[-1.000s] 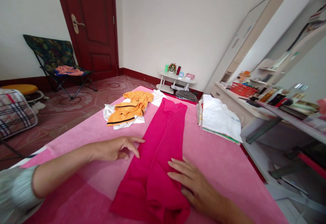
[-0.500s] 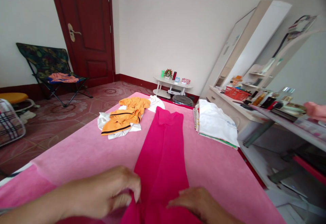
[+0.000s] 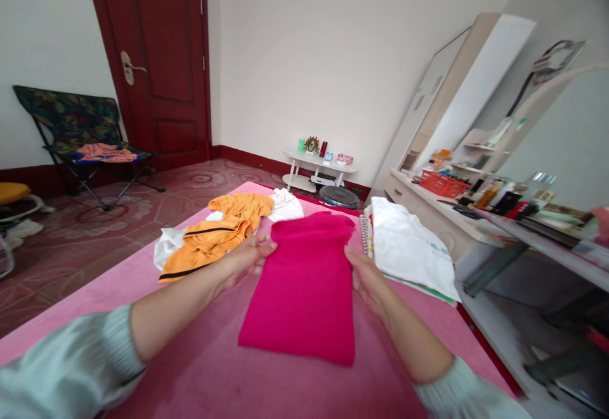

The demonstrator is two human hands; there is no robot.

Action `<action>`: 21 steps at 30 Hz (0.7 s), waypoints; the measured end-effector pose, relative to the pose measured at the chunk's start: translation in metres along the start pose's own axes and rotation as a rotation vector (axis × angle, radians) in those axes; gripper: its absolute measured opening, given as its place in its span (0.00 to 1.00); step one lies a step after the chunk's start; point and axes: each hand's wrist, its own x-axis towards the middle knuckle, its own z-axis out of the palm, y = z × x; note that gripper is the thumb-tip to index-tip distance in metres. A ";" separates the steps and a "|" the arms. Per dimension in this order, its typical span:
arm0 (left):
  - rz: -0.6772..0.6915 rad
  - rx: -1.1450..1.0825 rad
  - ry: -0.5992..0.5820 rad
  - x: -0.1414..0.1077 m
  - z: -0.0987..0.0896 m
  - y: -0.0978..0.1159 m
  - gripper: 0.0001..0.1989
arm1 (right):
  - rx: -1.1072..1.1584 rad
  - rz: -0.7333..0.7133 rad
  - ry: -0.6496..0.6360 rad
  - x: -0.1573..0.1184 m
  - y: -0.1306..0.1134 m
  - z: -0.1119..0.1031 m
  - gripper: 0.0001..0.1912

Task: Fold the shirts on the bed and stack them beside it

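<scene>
Head view: pinching the left edge of the magenta garment (image 3: 304, 298) near its far end with the left hand (image 3: 254, 255), gripping the opposite edge with the right hand (image 3: 365, 274), probably for keeping the layers flat and even. Spreading it on or just above the pink cover (image 3: 200, 349), between the orange clothing (image 3: 221, 232) and the white-topped stack (image 3: 409, 232), perhaps using that gap as working room. Compared with half a second ago, reaching farther forward instead of bunching the near end, now showing a shorter, doubled-looking panel.
</scene>
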 end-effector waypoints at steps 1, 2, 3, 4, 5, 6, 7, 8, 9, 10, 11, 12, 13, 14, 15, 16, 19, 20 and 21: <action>-0.021 -0.005 0.049 0.015 -0.001 -0.005 0.24 | 0.035 0.075 0.091 0.013 0.005 -0.002 0.16; -0.060 0.009 0.068 0.026 -0.003 -0.011 0.27 | 0.036 0.137 0.158 0.022 0.013 -0.005 0.16; -0.088 0.040 0.074 0.030 -0.006 -0.018 0.28 | 0.022 0.160 0.192 0.026 0.023 -0.008 0.16; -0.103 0.092 0.064 0.030 -0.008 -0.026 0.30 | 0.003 0.160 0.202 0.024 0.033 -0.012 0.18; -0.092 0.156 0.043 0.024 -0.010 -0.033 0.30 | -0.011 0.135 0.181 0.018 0.044 -0.015 0.22; -0.052 0.227 0.008 0.015 -0.011 -0.040 0.29 | -0.015 0.094 0.139 0.009 0.053 -0.018 0.26; 0.004 0.296 -0.038 0.004 -0.012 -0.045 0.27 | -0.018 0.053 0.086 -0.002 0.060 -0.020 0.29; 0.056 0.352 -0.089 -0.008 -0.012 -0.050 0.25 | -0.031 0.018 0.028 -0.014 0.066 -0.021 0.31; 0.090 0.393 -0.139 -0.019 -0.012 -0.055 0.24 | -0.056 -0.007 -0.024 -0.026 0.070 -0.021 0.31; 0.105 0.418 -0.178 -0.029 -0.011 -0.058 0.23 | -0.089 -0.023 -0.054 -0.035 0.072 -0.020 0.30; 0.104 0.434 -0.204 -0.036 -0.010 -0.061 0.22 | -0.125 -0.029 -0.065 -0.042 0.072 -0.019 0.28; 0.098 0.446 -0.211 -0.040 -0.008 -0.063 0.23 | -0.152 -0.028 -0.063 -0.047 0.072 -0.018 0.27; 0.098 0.459 -0.203 -0.042 -0.007 -0.064 0.23 | -0.168 -0.023 -0.058 -0.049 0.070 -0.017 0.26; 0.108 0.472 -0.183 -0.042 -0.006 -0.064 0.23 | -0.168 -0.017 -0.050 -0.050 0.068 -0.016 0.26; 0.126 0.479 -0.154 -0.040 -0.005 -0.061 0.23 | -0.159 -0.010 -0.040 -0.050 0.063 -0.015 0.27; 0.149 0.480 -0.124 -0.038 -0.004 -0.057 0.23 | -0.153 -0.006 -0.024 -0.049 0.058 -0.014 0.28; 0.226 0.461 -0.055 -0.035 0.001 -0.035 0.23 | -0.178 -0.030 0.029 -0.054 0.036 -0.012 0.29; 0.245 0.454 -0.050 -0.037 0.003 -0.027 0.23 | -0.194 -0.047 0.038 -0.060 0.029 -0.012 0.28; 0.258 0.452 -0.057 -0.042 0.005 -0.021 0.23 | -0.212 -0.067 0.036 -0.067 0.024 -0.011 0.28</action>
